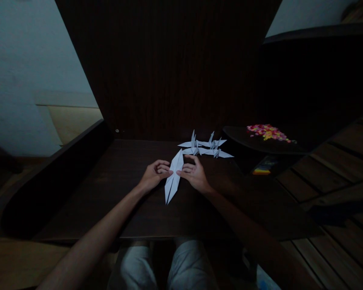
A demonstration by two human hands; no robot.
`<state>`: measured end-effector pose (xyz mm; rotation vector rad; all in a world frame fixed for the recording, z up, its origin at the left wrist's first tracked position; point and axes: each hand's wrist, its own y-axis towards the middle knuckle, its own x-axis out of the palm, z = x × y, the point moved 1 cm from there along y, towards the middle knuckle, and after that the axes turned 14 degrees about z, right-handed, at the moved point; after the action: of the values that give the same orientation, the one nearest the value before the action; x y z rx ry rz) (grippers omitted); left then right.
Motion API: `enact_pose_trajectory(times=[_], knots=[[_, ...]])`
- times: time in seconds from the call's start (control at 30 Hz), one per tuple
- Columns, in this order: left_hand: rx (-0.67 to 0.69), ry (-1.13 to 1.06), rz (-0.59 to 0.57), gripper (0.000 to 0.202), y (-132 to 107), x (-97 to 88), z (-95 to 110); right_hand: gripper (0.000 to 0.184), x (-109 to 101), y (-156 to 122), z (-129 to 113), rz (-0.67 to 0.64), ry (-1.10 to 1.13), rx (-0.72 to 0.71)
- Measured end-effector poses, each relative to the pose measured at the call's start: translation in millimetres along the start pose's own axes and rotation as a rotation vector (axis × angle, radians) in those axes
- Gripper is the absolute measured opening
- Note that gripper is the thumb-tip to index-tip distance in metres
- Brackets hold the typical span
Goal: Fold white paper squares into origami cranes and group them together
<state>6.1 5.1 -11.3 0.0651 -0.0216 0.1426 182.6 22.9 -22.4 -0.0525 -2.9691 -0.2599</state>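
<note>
A white folded paper [174,177], long and diamond-shaped with a slit down its lower half, is held above the dark desk. My left hand [155,174] grips its left edge, thumb on the front and fingers behind. On the opposite edge my right hand [195,174] pinches it the same way, its index finger stretched near the top. Just beyond the right hand stand several white paper cranes [211,147], close together with wings spread.
A dark wooden desk [133,217] has a raised side panel [57,181] at left and a tall back board [175,72]. On a rounded shelf [238,137] at right lies a pile of small pink, red and yellow pieces [269,132]. Below it sits a colourful item [262,167].
</note>
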Motion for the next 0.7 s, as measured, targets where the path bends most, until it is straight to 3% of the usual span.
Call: enact_pose_trajectory(times=[0.07, 0.2, 0.37, 0.7], knots=[[-0.053, 0.003, -0.052, 0.051, -2.1, 1.4, 1.5, 0.071, 0.2, -0.7, -1.2, 0.01, 0.002, -0.031], [-0.055, 0.025, -0.1, 0.041, -6.9, 3.7, 5.2, 0.07, 0.3, -1.5, -1.2, 0.063, -0.012, -0.066], [-0.069, -0.028, -0.052, 0.038, -7.2, 4.1, 6.2, 0.058, 1.4, -3.0, -1.6, -0.057, -0.051, 0.02], [0.056, 0.019, -0.098, 0.032, -5.7, 4.4, 6.6, 0.054, 0.5, -2.2, -5.3, -0.086, -0.006, -0.021]])
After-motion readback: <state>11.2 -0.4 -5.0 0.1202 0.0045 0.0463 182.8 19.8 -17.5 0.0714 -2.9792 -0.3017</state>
